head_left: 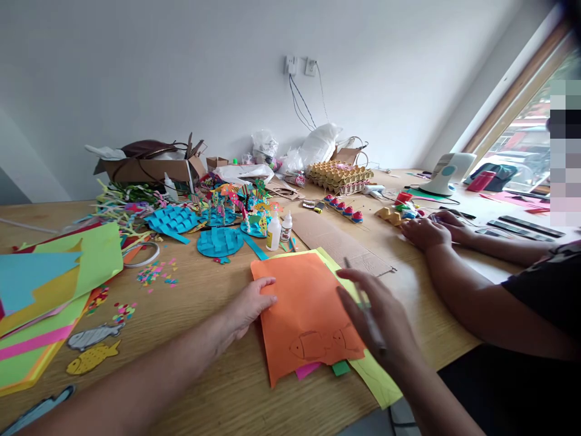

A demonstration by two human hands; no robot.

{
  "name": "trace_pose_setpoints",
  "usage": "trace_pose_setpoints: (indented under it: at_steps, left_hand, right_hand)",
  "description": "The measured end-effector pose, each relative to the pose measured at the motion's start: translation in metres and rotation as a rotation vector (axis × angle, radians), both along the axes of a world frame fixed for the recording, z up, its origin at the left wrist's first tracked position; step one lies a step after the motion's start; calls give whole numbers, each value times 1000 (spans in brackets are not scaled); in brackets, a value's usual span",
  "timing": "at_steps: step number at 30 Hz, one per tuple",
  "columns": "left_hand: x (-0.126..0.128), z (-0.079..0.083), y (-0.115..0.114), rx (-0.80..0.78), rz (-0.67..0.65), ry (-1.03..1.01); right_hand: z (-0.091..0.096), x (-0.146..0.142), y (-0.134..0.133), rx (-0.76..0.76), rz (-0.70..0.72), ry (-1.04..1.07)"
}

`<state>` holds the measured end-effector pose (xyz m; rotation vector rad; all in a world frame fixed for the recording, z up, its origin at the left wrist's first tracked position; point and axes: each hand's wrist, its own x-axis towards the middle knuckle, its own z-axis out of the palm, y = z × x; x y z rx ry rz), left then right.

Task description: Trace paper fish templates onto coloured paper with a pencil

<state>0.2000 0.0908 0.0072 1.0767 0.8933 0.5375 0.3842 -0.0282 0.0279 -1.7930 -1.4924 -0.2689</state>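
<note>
An orange sheet of paper point(295, 297) lies at the front of the table, with two fish outlines drawn near its lower edge. My left hand point(254, 306) grips its left edge, thumb and forefinger resting on top. Over the right side of the sheet is my right hand point(381, 309), blurred by motion, with a pen point(372, 324) held between the fingers. Yellow-green paper point(379, 378) sticks out from under the orange sheet, along with pink and green scraps. Two cut-out fish, one grey point(93, 336) and one yellow point(93, 358), lie to the left.
Coloured paper point(97, 254) is piled at left, beside a tape roll point(141, 254) and confetti. Glue bottles point(273, 233), blue woven paper pieces point(220, 242) and cardboard point(338, 239) lie beyond the sheet. Egg trays point(340, 175) stand farther back. Another person's hands point(429, 233) work at right.
</note>
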Motion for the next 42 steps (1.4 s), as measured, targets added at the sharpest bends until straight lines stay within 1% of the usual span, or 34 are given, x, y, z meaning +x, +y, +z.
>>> trace_pose_setpoints:
  at_steps: [1,2,5,7,9,11,13,16,18,21,27,32,34,35,36,37,39,41,42]
  left_hand:
    - [1,1,-2,13,-5,-2]
    - [1,2,-4,25,-10,-8]
    - [-5,3,-13,67,-16,-38]
    - [-12,3,-18,85,7,-80]
    - [-18,3,-23,67,38,-130]
    - [-23,4,-28,20,47,-176]
    - [-25,6,-32,-8,27,-216]
    - [-24,8,-36,-2,-16,-272]
    - [-21,8,-38,-8,-14,-273]
    - [-15,8,-42,-48,32,-242]
    - [-2,10,-45,-124,65,-233]
    - [0,10,-40,-72,27,-278]
    - [0,8,-38,-63,41,-265]
    - [0,7,-37,-63,49,-254]
    - [0,5,-36,-62,53,-245]
    - [0,4,-36,-56,51,-238]
    - [-1,0,-34,-34,33,-231]
    - [-2,-3,-32,-21,15,-216]
    - [-2,-5,-31,-20,11,-208]
  right_hand:
    - [-6,-1,3,-85,44,-49]
    - [-13,-2,7,-157,48,-95]
    - [-32,-1,17,-343,-1,-144]
    - [-37,4,19,-429,-37,-134]
    - [-37,11,19,-470,-63,-119]
    - [-34,18,19,-485,-93,-106]
    - [-31,27,19,-502,-147,-85]
    - [-30,38,21,-529,-244,-50]
    - [-31,43,23,-550,-282,-33]
    - [-35,46,25,-563,-299,-15]
    - [-39,42,26,-537,-277,-29]
    - [-31,40,24,-496,-303,-62]
    - [-27,34,24,-461,-262,-81]
    - [-26,29,24,-443,-213,-91]
    - [-27,24,25,-420,-134,-103]
    - [-30,19,26,-400,-58,-116]
    - [-38,10,28,-409,66,-151]
    - [-47,4,30,-438,120,-196]
    - [-51,3,31,-440,112,-211]
